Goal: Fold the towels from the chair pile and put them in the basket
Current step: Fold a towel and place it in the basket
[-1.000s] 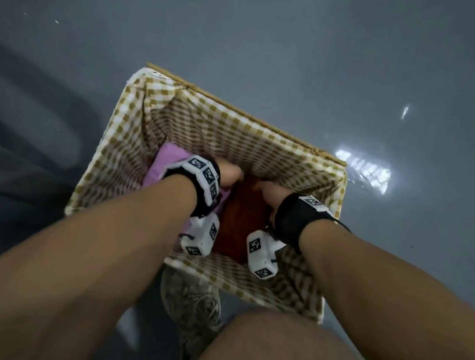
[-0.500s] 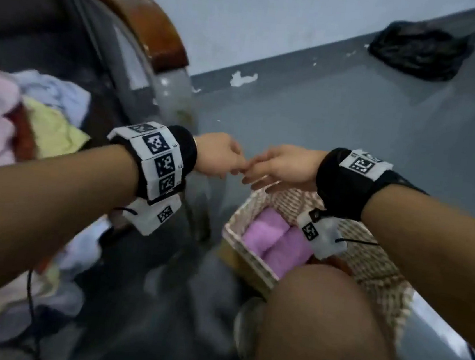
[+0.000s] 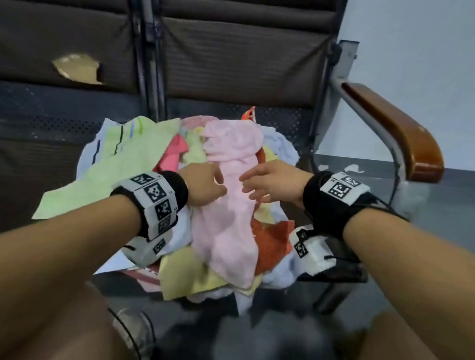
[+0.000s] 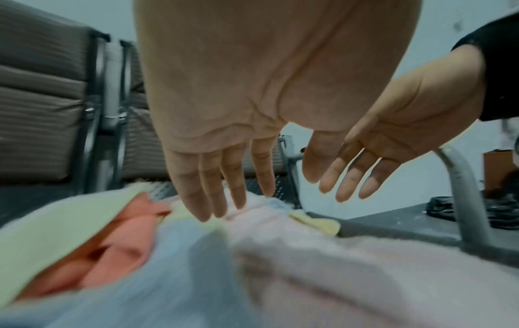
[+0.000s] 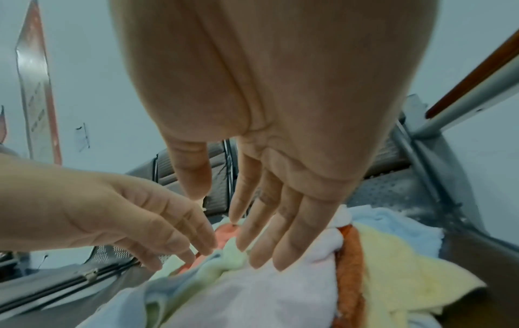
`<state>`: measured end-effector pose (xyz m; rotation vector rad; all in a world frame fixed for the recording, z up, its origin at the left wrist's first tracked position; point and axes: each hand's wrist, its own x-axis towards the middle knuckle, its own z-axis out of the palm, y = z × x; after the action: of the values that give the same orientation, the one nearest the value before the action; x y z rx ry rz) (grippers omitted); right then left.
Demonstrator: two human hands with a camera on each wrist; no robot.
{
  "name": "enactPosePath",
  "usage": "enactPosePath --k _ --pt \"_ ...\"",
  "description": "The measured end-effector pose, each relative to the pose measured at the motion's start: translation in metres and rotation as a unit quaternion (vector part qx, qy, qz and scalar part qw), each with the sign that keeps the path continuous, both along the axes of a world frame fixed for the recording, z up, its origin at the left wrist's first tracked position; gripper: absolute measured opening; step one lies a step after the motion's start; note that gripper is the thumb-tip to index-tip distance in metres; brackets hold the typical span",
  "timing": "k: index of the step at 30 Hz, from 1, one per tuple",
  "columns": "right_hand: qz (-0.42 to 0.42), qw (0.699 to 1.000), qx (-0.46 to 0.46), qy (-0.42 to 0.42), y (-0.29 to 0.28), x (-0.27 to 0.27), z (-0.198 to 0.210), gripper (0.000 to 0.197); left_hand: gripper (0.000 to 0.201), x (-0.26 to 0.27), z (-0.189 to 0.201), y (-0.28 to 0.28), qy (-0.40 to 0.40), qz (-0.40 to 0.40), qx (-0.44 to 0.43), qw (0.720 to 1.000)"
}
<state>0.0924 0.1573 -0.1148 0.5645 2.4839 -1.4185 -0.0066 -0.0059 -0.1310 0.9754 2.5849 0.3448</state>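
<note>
A loose pile of towels lies on the chair seat: a long pale pink towel on top, a light green one at the left, yellow, orange-red and pale blue ones around it. Both hands hover just above the pink towel, close together. My left hand has its fingers straight and spread, holding nothing. My right hand also reaches with straight fingers over the pink towel. The basket is out of view.
The towels sit on a dark metal bench chair with a padded back and a wooden armrest at the right. Grey floor lies to the right of the chair. My knees fill the bottom corners.
Both hands left the basket, where they had been setting down a rust-coloured towel, and swung left to the chair pile. They now hover empty over the pink towel.
</note>
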Motion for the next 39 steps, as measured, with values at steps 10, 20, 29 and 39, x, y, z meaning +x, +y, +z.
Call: enactPosePath --k 10,20,29,39 --pt "0.130 0.940 0.304 -0.091 -0.032 -0.046 -0.064 0.076 0.064 -0.029 -0.061 -0.040 -0.045 0.025 -0.065 0.997" --pt "0.061 0.965 0.253 0.040 -0.007 -0.057 -0.049 0.012 0.054 -0.024 -0.045 -0.004 -0.008 0.039 0.072 0.997" --pt "-0.071 0.961 -0.141 0.226 0.008 -0.039 -0.034 0.017 0.017 0.000 -0.020 0.012 -0.040 0.040 0.325 0.944" --pt "0.054 0.943 0.266 0.192 0.023 -0.019 -0.050 0.011 0.012 0.020 0.010 0.005 -0.205 0.149 0.478 0.841"
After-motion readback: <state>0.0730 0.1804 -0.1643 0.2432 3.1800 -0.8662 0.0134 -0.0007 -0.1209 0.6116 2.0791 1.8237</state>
